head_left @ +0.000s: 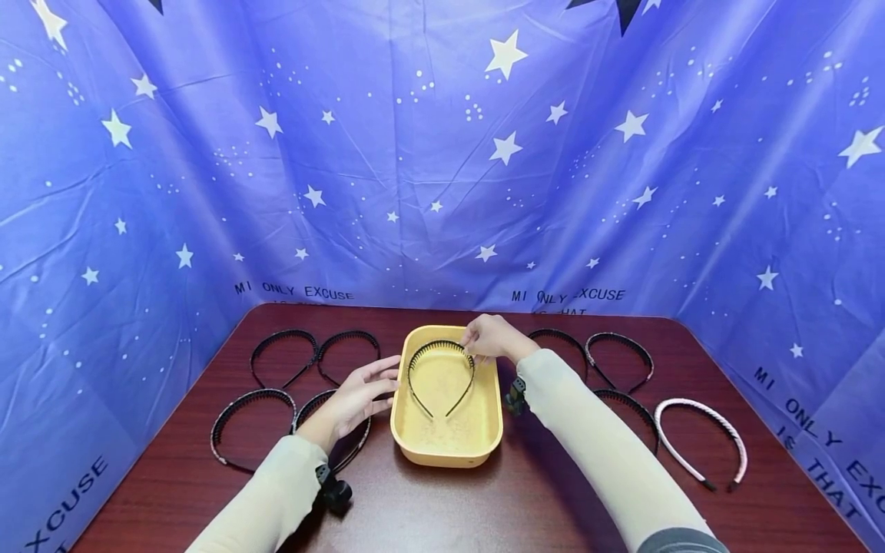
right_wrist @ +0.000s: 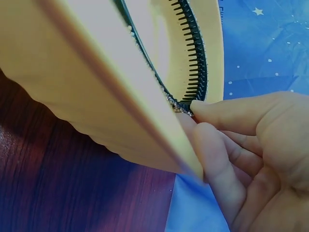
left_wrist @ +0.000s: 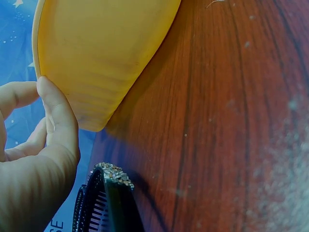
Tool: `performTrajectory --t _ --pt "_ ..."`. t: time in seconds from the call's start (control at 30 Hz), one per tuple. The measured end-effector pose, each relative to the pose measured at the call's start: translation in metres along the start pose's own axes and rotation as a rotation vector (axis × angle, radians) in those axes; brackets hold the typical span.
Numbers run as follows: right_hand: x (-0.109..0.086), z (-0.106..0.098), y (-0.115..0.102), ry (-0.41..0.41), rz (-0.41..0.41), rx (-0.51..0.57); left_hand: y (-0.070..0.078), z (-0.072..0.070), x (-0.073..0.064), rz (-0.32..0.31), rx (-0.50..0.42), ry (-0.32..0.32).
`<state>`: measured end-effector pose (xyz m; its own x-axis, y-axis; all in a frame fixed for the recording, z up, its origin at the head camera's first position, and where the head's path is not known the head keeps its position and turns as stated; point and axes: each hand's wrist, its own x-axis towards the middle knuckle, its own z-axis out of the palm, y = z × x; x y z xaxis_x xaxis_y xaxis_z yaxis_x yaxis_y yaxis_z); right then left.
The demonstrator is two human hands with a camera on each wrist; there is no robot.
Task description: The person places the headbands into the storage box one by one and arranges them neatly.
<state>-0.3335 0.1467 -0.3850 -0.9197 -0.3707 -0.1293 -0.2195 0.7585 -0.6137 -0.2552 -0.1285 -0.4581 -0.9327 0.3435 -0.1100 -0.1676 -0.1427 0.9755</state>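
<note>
A black toothed headband (head_left: pixel 442 344) lies inside a yellow rectangular box (head_left: pixel 445 459), its two ends toward the near side. My right hand (head_left: pixel 492 338) pinches the headband at its upper right, over the box's right rim. In the right wrist view, thumb and finger meet at the toothed band (right_wrist: pixel 197 63), which has glittery trim on its outer side. My left hand (head_left: pixel 356 399) is at the box's left side with its fingers extended. In the left wrist view a fingertip touches the rim of the yellow box (left_wrist: pixel 96 58).
Black headbands stand on the dark red wooden table (head_left: pixel 429 514) at both sides, among them one at the far left (head_left: pixel 283 332) and one at the far right (head_left: pixel 622 338). A pink headband (head_left: pixel 691 404) is at the right. Blue star-printed cloth (head_left: pixel 415 153) surrounds the table.
</note>
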Motion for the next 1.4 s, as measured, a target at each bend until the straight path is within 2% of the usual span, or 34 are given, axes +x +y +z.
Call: performTrajectory --t 0.2,0.47,0.77,0.93,1.4 --pt "0.003 0.005 -0.002 0.017 0.041 -0.048 0.000 0.000 -0.001 0.001 -0.007 -0.001" --pt "0.003 0.009 -0.005 0.031 0.055 -0.152 0.001 0.000 -0.002 0.003 -0.008 -0.002" --pt "0.005 0.011 -0.003 0.053 0.069 -0.210 0.002 0.001 -0.001 0.001 -0.008 0.002" --pt "0.006 0.011 -0.001 0.065 0.059 -0.218 0.002 0.002 -0.001 0.002 -0.006 0.004" --pt "0.006 0.011 -0.001 0.074 0.086 -0.156 0.001 0.001 -0.001 -0.002 0.004 0.013"
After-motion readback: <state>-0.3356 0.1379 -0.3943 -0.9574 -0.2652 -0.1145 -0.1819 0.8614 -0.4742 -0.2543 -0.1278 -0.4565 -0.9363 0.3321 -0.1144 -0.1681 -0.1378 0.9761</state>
